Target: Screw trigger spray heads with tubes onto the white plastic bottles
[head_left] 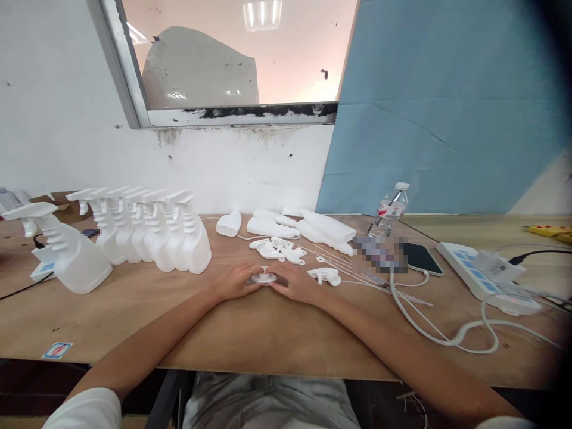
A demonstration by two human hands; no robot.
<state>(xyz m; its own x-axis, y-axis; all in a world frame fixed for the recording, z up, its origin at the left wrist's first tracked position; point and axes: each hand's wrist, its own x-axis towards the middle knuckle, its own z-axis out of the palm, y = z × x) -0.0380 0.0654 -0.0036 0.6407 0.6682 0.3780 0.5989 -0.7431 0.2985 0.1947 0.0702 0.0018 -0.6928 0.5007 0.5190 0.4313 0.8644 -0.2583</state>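
Observation:
Both my hands rest on the wooden table (134, 322), meeting at a small white spray-trigger head (263, 277). My left hand (235, 281) curls its fingers onto the part's left side, a ring showing on one finger. From the right, my right hand (297, 283) pinches the same part. More loose trigger heads (279, 249) lie just beyond, and another (325, 275) lies to the right. Thin white dip tubes (339, 262) lie scattered beside them.
A row of assembled white spray bottles (152, 235) stands at left, one more (62, 253) nearer. Empty bottles (286, 226) lie at the back by the wall. At right are a water bottle (389, 211), a phone (422, 258), a power strip (485, 275) and white cables (447, 333).

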